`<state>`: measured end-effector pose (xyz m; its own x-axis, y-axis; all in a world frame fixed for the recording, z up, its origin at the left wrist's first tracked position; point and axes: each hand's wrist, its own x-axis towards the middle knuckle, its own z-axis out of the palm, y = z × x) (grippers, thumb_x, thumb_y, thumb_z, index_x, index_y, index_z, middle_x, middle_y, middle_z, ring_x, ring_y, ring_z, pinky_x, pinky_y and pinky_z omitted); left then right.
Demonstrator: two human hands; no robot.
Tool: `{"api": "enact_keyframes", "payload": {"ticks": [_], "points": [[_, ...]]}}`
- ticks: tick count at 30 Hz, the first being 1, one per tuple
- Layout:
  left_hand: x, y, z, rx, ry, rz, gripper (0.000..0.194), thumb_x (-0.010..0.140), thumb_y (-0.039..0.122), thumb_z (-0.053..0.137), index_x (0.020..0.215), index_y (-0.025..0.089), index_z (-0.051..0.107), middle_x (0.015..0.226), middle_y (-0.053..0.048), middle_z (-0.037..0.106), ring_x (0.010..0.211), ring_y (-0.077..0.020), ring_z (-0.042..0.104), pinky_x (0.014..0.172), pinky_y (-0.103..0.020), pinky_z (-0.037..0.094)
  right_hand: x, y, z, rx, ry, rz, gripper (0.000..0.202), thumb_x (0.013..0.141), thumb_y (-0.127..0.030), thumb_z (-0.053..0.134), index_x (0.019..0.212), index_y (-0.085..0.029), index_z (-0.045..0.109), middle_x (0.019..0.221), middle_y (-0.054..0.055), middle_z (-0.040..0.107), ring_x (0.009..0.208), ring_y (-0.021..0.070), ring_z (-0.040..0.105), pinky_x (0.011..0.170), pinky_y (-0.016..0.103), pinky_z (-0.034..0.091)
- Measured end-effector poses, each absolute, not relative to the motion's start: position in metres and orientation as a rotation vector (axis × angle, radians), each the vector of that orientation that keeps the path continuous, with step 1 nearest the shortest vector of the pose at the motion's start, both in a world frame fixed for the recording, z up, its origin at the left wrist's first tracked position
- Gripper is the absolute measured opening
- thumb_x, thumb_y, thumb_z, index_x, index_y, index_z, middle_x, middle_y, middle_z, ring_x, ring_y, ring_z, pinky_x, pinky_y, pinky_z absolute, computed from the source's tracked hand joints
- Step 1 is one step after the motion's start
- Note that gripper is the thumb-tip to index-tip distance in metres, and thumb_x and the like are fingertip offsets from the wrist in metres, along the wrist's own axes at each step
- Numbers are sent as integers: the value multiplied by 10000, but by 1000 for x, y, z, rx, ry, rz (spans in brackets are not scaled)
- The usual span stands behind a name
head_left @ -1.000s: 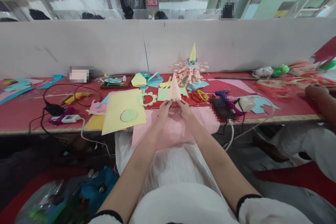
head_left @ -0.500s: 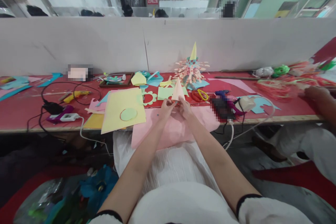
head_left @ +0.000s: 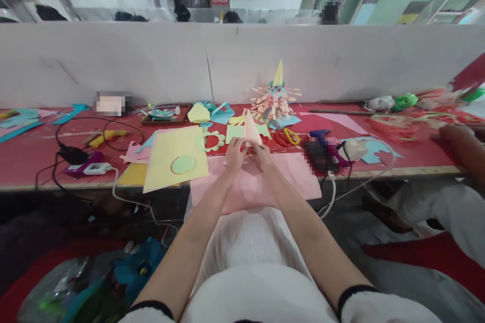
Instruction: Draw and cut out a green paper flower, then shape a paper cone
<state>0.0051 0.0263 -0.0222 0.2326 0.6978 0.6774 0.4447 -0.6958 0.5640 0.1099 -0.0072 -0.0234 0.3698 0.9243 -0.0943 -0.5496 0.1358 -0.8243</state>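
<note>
Both my hands hold a pale pink paper cone (head_left: pixel 251 129) by its lower edge, its tip pointing up and away from me. My left hand (head_left: pixel 235 151) is closed on the cone's left side, and my right hand (head_left: pixel 262 154) on its right side. The fingertips nearly meet under it and hide part of the base. Beneath my wrists a large pink sheet (head_left: pixel 246 189) hangs over the table's front edge. Just beyond the cone lie green paper pieces (head_left: pixel 234 133). A paper figure (head_left: pixel 276 98) with a yellow cone on top stands behind.
Left of my hands are a yellow sheet (head_left: pixel 166 146) with a green paper disc (head_left: pixel 183 164) and a flower-shaped cutout (head_left: pixel 214 141). Yellow-handled scissors (head_left: pixel 291 136) lie to the right. Cables run from a power strip (head_left: pixel 90 163). A co-worker's arm (head_left: pixel 460 144) rests at far right.
The cone has shifted slightly left and tilted, and a fold line now faces me. My left hand has moved a little left and its fingers have changed their hold.
</note>
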Motion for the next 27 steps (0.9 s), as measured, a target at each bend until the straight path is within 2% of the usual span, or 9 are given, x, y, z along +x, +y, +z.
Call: {"api": "enact_keyframes", "payload": {"ticks": [5,14,19,27], "points": [[4,24,-20,2164,1012,1467,109,785,143,606,860,217,630,902,-33,532,881,-156,561,770,-269,477,111,-7,-25,-936,-564,1107,330,535,-399,812,637,-170,597,647,10,670,620,152,639,560,261,495],[3,25,-21,2075,953,1457,103,776,146,620,853,213,637,908,-31,528,905,-154,566,817,-284,483,112,-8,-24,-939,-545,1124,375,499,-423,824,662,-168,602,666,9,670,612,151,637,538,260,490],[3,25,-21,2053,951,1454,123,764,120,627,839,215,650,899,-29,543,898,-151,572,828,-287,484,112,-8,-23,-978,-578,1098,379,508,-451,806,691,-175,622,660,7,668,631,163,638,532,264,484],[1,26,-20,2023,952,1447,75,779,189,631,834,226,665,924,-34,560,930,-155,585,857,-294,486,113,-8,-22,-1001,-604,1072,365,520,-462,794,681,-180,626,688,15,676,664,163,643,541,256,486]]}}
